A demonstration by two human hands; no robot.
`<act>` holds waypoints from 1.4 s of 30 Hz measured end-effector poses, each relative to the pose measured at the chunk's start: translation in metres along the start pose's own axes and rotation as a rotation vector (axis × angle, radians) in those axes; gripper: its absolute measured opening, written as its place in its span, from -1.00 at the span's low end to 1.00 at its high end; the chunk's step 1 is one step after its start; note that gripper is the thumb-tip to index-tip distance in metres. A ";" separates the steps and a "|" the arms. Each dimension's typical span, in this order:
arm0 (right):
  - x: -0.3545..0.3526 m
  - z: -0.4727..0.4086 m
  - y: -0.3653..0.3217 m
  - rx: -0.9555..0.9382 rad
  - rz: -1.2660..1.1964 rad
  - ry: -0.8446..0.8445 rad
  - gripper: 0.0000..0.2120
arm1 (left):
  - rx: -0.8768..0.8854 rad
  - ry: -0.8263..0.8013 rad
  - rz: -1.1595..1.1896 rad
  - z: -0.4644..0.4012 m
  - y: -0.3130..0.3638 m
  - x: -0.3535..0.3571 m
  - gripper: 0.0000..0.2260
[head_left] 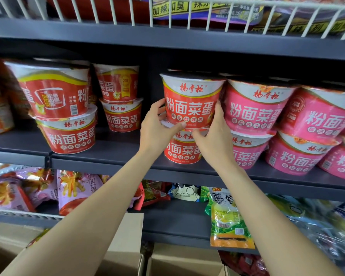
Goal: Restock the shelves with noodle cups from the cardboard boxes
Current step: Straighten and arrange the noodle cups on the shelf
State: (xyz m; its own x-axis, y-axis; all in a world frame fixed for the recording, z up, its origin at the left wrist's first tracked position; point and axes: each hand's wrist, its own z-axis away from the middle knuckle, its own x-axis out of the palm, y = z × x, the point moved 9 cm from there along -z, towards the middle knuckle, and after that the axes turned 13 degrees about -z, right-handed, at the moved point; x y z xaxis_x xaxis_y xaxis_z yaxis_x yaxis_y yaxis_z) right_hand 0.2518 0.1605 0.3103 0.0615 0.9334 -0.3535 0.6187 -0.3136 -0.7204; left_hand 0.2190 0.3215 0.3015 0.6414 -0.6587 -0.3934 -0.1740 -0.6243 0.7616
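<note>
Centrally, one red noodle cup [190, 102], upright, stacked on a second red cup [182, 149] on the grey shelf [108, 154]. Left hand [157, 126] grips its left side near the base; right hand [214, 134] grips its right side, fingers curled round. Lower cup's lid and right flank hidden by both hands. Pink cups [253, 108] touching at right, the farthest cut off by the frame. More red cups [68, 108] at left. Cardboard boxes [183, 261] below, contents out of sight.
</note>
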 end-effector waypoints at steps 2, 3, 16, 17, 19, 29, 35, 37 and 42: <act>0.000 -0.001 0.003 0.002 0.007 0.000 -0.23 | 0.013 0.001 0.001 0.000 -0.002 0.002 -0.30; 0.001 -0.001 0.004 -0.002 0.013 -0.003 -0.23 | 0.018 -0.002 0.002 -0.001 -0.003 0.003 -0.29; 0.034 0.078 -0.054 -0.415 0.068 0.084 -0.58 | 0.236 0.144 -0.311 0.037 -0.010 -0.076 -0.66; 0.052 0.080 -0.059 -0.432 0.056 0.018 -0.61 | 0.283 0.202 -0.399 0.045 -0.016 -0.095 -0.70; 0.086 0.076 -0.067 -0.421 0.022 -0.080 -0.64 | 0.283 0.315 -0.542 0.055 -0.038 -0.134 -0.72; 0.219 -0.028 -0.057 -0.379 0.288 -0.153 -0.55 | 0.428 0.292 -0.796 0.035 -0.077 -0.166 -0.73; 0.258 -0.083 -0.035 -0.397 0.463 -0.157 -0.65 | 0.522 0.391 -1.300 0.000 -0.089 -0.146 -0.62; 0.257 -0.089 -0.033 -0.364 0.456 -0.119 -0.68 | 0.537 0.397 -1.351 -0.004 -0.093 -0.144 -0.61; 0.243 -0.091 -0.046 -0.329 0.534 -0.150 -0.76 | 0.607 0.338 -1.200 -0.004 -0.085 -0.126 -0.65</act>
State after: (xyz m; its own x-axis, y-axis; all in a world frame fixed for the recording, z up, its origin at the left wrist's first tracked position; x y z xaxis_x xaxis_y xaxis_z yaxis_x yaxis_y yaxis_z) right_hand 0.3097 0.4180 0.3119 0.3321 0.6220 -0.7091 0.7427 -0.6358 -0.2099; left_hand 0.1561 0.4595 0.2884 0.7613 0.4833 -0.4321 0.3683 -0.8710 -0.3252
